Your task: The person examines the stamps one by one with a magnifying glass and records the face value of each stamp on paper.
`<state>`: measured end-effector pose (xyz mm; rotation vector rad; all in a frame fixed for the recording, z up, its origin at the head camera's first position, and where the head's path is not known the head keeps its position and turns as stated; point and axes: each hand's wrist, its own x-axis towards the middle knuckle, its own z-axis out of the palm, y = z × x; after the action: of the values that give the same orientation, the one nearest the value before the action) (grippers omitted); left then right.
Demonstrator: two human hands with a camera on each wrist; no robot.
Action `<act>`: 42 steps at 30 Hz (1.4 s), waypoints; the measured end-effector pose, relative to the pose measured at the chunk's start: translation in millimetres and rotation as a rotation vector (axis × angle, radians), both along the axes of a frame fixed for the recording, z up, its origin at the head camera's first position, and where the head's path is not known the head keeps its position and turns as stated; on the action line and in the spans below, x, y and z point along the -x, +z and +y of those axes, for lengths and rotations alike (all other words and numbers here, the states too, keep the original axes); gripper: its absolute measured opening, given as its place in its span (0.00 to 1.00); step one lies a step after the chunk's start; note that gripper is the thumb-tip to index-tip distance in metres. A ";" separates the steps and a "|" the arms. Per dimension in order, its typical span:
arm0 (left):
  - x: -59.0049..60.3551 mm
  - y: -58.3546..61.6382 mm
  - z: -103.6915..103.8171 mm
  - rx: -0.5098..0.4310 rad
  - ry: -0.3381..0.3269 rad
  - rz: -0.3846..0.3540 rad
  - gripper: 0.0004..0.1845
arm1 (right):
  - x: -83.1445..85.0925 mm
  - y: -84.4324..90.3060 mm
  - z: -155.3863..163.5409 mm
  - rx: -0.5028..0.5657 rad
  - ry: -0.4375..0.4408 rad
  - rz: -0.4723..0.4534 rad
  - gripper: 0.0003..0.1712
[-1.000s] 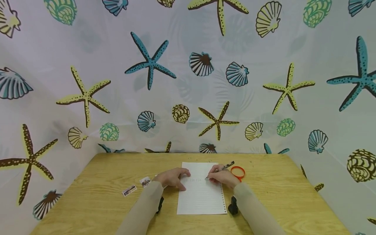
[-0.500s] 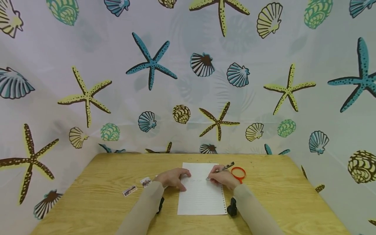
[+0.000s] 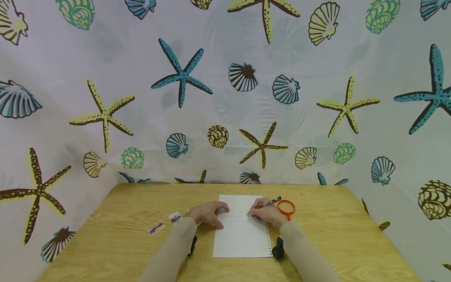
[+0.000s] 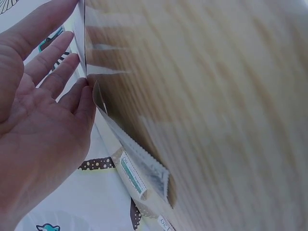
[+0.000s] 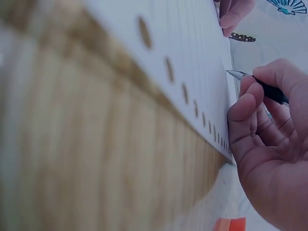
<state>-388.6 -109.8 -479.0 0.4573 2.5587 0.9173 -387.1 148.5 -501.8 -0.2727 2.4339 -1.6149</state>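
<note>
— Where are our hands?
— Our left hand (image 3: 208,213) lies flat, fingers spread, on the lined sheet (image 3: 241,235) at mid-surface (image 3: 105,235); our right hand (image 3: 266,213) pinches a pen (image 3: 265,204), tip on paper.

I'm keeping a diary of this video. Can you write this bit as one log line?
right hand: grips pen, tip on lined paper | left hand: flat on paper's left edge | magnifying glass: beside right hand
</note>
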 end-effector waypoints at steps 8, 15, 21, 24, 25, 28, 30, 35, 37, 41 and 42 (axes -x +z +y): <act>0.5 -0.8 -0.6 0.000 0.005 -0.004 0.29 | -1.2 0.1 1.0 -0.005 0.039 0.020 0.06; 0.6 -1.2 -0.5 -0.005 0.000 -0.009 0.29 | -2.1 0.5 0.4 -0.010 0.049 0.025 0.05; 0.6 -1.3 -0.2 -0.010 -0.006 -0.001 0.29 | -3.2 1.7 1.2 -0.024 0.037 0.020 0.06; 0.1 -0.9 -0.4 -0.009 -0.001 -0.006 0.29 | -2.4 0.9 2.1 -0.023 0.035 0.012 0.07; -0.1 -0.8 -0.4 -0.008 -0.001 -0.006 0.29 | -2.2 0.6 2.3 -0.021 0.035 0.011 0.07; -0.8 0.1 -0.4 -0.007 -0.001 -0.010 0.29 | -2.4 0.3 3.0 -0.007 0.040 0.008 0.08; -1.3 0.6 -0.2 -0.008 0.000 -0.012 0.29 | -3.4 1.4 3.4 0.000 0.050 0.011 0.09; -2.6 1.3 0.4 -0.010 0.006 -0.015 0.29 | -5.1 2.7 4.3 0.007 0.084 0.024 0.09; -3.1 1.9 0.6 -0.009 0.009 -0.016 0.29 | -5.0 2.1 4.4 0.003 0.092 0.029 0.08; -3.0 2.7 -0.1 -0.009 0.010 -0.016 0.29 | -4.4 1.7 3.6 -0.019 0.088 0.025 0.06; -2.7 2.6 -0.3 -0.010 0.009 -0.015 0.29 | -4.3 1.7 3.3 -0.025 0.083 0.023 0.06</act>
<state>-385.9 -110.1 -476.3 0.4406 2.5461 0.9333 -382.8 151.8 -500.1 -0.3851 2.4233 -1.5540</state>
